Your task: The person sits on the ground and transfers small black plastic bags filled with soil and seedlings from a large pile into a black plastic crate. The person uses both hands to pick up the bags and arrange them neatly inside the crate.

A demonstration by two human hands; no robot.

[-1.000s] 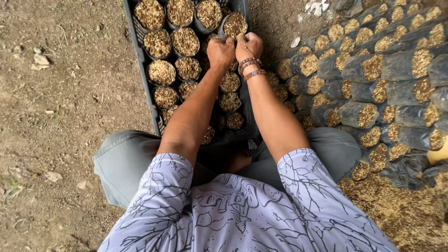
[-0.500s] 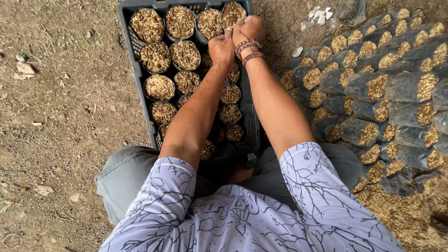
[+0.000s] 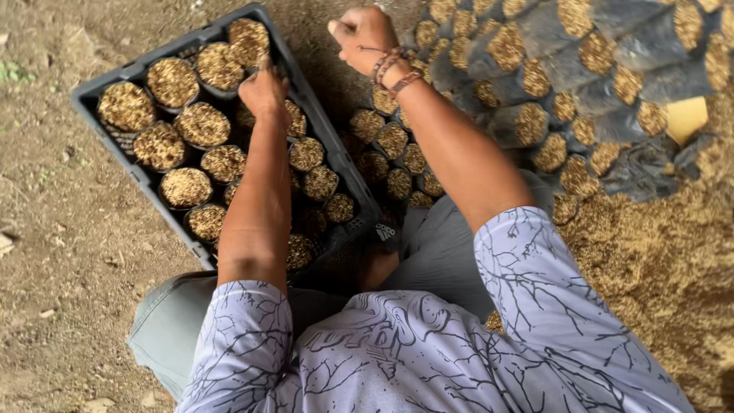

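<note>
A dark plastic crate (image 3: pixel 327 144) lies on the dirt in front of me, packed with several small black bags filled with tan husk mix (image 3: pixel 202 122). My left hand (image 3: pixel 264 88) reaches into the crate's far right side and rests on the bags there, its fingers hidden from me. My right hand (image 3: pixel 363 34), with bracelets on the wrist, is raised in a closed fist beyond the crate's right wall, above the ground beside the outer bags. I see nothing in the fist.
Many more filled black bags (image 3: pixel 535 122) lie stacked on their sides at the right. Loose tan husk (image 3: pixel 657 252) covers the ground at the lower right. A yellow object (image 3: pixel 684 118) sits among the bags. Bare dirt (image 3: pixel 61 252) lies to the left.
Both hands were together at the crate's far right corner. My right hand has lifted out and moved right as a fist; my left hand stays in the crate. The view has swung right.
</note>
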